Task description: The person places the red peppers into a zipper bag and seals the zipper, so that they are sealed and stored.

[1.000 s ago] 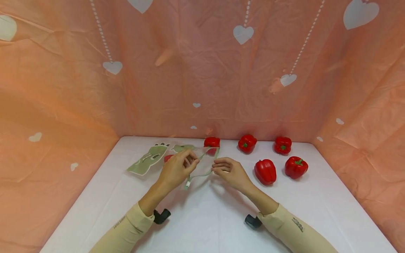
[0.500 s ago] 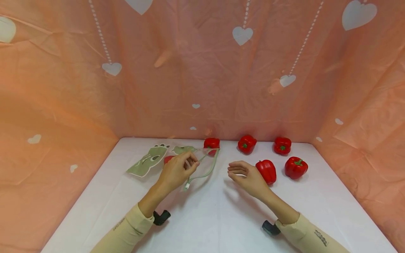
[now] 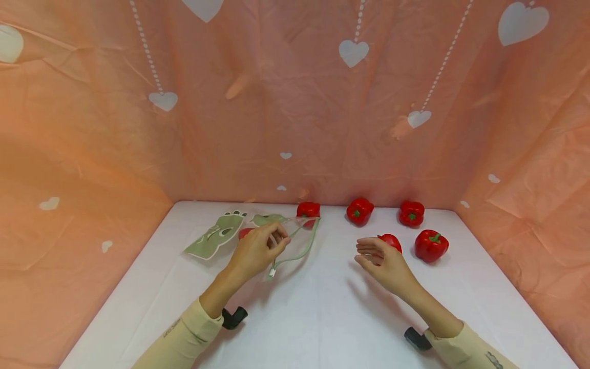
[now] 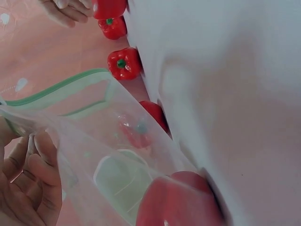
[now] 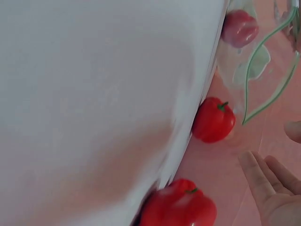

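We see the clear zip bag [image 3: 295,238] lifted off the bench [image 3: 299,318], mouth open, one pepper [image 4: 181,200] inside. Left hand [image 3: 255,251] pinches the bag's rim. Right hand [image 3: 384,261], fingers relaxed and holding nothing, sits right of the bag, at a loose pepper [image 3: 392,240].

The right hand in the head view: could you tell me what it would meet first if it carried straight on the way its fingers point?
Probably the nearest red pepper, just beyond the right hand; depth is hard to judge.
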The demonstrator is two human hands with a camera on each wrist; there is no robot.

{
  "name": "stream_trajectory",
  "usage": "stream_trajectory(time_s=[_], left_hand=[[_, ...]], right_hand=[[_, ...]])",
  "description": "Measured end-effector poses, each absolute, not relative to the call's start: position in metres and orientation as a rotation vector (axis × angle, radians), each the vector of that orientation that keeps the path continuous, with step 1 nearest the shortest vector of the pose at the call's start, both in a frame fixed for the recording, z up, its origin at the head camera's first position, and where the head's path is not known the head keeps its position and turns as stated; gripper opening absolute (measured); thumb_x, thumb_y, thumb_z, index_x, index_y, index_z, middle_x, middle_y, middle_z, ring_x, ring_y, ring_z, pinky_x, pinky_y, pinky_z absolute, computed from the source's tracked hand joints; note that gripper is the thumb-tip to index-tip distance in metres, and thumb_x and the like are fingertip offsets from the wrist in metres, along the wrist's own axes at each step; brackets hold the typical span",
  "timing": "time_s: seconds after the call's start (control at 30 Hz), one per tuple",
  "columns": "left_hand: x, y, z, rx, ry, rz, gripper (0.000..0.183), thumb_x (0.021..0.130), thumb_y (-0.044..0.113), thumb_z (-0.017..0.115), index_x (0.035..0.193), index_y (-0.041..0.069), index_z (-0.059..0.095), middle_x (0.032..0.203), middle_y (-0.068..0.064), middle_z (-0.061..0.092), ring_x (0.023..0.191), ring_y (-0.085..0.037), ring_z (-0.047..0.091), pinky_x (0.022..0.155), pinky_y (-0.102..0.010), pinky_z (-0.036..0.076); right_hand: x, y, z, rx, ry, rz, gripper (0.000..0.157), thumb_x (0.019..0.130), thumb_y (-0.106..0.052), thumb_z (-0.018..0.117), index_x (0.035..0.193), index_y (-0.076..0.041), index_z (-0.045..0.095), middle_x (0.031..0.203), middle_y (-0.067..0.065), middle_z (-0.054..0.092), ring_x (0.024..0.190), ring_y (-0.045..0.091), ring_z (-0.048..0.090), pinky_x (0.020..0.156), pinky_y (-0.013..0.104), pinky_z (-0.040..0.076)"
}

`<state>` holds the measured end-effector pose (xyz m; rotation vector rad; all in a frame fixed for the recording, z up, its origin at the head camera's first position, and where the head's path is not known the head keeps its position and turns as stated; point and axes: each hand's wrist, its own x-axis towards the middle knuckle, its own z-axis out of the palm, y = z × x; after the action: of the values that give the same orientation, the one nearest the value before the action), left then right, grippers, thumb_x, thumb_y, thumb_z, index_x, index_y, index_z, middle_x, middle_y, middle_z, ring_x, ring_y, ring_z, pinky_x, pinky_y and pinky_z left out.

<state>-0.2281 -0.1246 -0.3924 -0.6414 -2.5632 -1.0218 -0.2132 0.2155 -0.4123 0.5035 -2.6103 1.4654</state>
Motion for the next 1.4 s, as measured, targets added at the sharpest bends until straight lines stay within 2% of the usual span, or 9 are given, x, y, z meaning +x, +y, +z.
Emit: stream_trajectory(time_s=[0.33, 0.57, 0.9, 1.17, 1.4], left_hand=[[-0.227, -0.126, -0.39, -0.622, -2.615, -1.008, 0.009, 0.098, 0.021, 0.08, 0.098, 0.018, 0.072, 0.083, 0.008, 0.068, 0.076, -0.008, 0.062, 0.07, -0.028, 0.055], [-0.226, -0.13, -0.386, -0.62, -2.678, -0.967, 0.008, 0.099, 0.025, 0.08, 0.101, 0.02, 0.074, 0.082, 0.01, 0.066, 0.076, -0.008, 0.061, 0.071, -0.03, 0.053], [-0.227, -0.134, -0.382, -0.641, -2.704, -0.959, 0.008, 0.1, 0.026, 0.079, 0.102, 0.02, 0.075, 0.081, 0.011, 0.065, 0.076, -0.006, 0.061, 0.071, -0.03, 0.053], [-0.229, -0.141, -0.38, -0.683, -2.68, -0.969, 0.008, 0.1, 0.025, 0.078, 0.101, 0.018, 0.074, 0.08, 0.012, 0.065, 0.075, -0.006, 0.061, 0.073, -0.031, 0.053], [-0.229, -0.141, -0.378, -0.7, -2.668, -0.981, 0.008, 0.1, 0.023, 0.078, 0.101, 0.017, 0.074, 0.079, 0.012, 0.065, 0.074, -0.006, 0.06, 0.073, -0.031, 0.052]], right_hand=[[-0.211, 0.239, -0.41, 0.391, -2.673, 1.304, 0.048, 0.097, -0.01, 0.08, 0.14, 0.001, 0.062, 0.133, 0.023, 0.07, 0.123, 0.039, 0.07, 0.099, 0.042, 0.057], [-0.207, 0.251, -0.408, 0.334, -2.688, 1.182, 0.051, 0.097, -0.011, 0.081, 0.142, 0.0, 0.06, 0.135, 0.021, 0.069, 0.126, 0.042, 0.066, 0.097, 0.047, 0.059], [-0.204, 0.266, -0.404, 0.285, -2.684, 1.112, 0.053, 0.097, -0.014, 0.081, 0.143, 0.0, 0.059, 0.138, 0.023, 0.067, 0.128, 0.045, 0.063, 0.099, 0.062, 0.056], [-0.206, 0.274, -0.409, 0.214, -2.732, 1.037, 0.066, 0.093, -0.018, 0.085, 0.147, 0.003, 0.054, 0.143, 0.027, 0.06, 0.132, 0.05, 0.057, 0.101, 0.065, 0.054], [-0.208, 0.278, -0.412, 0.143, -2.825, 1.002, 0.082, 0.089, -0.028, 0.089, 0.151, 0.007, 0.048, 0.144, 0.033, 0.056, 0.13, 0.053, 0.056, 0.092, 0.059, 0.06]])
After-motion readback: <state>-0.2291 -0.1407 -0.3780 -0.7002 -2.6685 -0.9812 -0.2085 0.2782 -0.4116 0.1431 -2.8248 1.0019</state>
